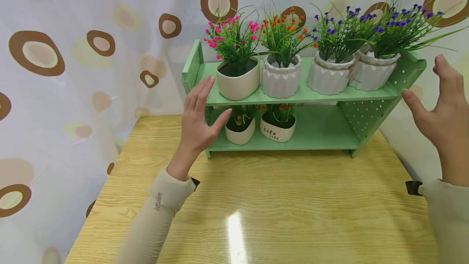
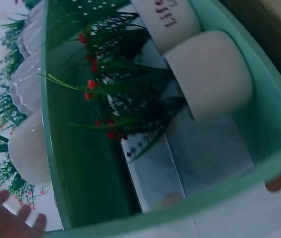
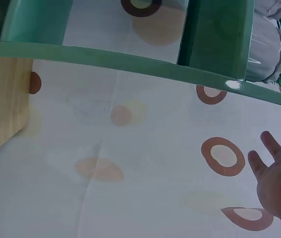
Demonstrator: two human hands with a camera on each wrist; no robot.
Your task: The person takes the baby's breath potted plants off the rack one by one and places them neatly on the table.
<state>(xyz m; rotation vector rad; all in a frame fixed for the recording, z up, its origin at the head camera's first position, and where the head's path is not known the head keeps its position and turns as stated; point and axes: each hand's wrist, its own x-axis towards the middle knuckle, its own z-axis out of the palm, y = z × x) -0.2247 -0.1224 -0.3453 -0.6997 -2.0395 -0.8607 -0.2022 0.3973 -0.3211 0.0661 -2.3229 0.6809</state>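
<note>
Your left hand (image 1: 197, 122) and right hand (image 1: 445, 111) hold nothing, fingers apart, near opposite ends of the shelf (image 1: 322, 127), which stands on the desk (image 1: 300, 199), long axis running left to right, the left hand seemingly nearer.

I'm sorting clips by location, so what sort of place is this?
Probably an indoor corner arranged for display or filming, though I can't be sure: a wood-grain table stands by a hanging, patterned backdrop, and on it a green two-tier shelf holds potted flowers.
</note>
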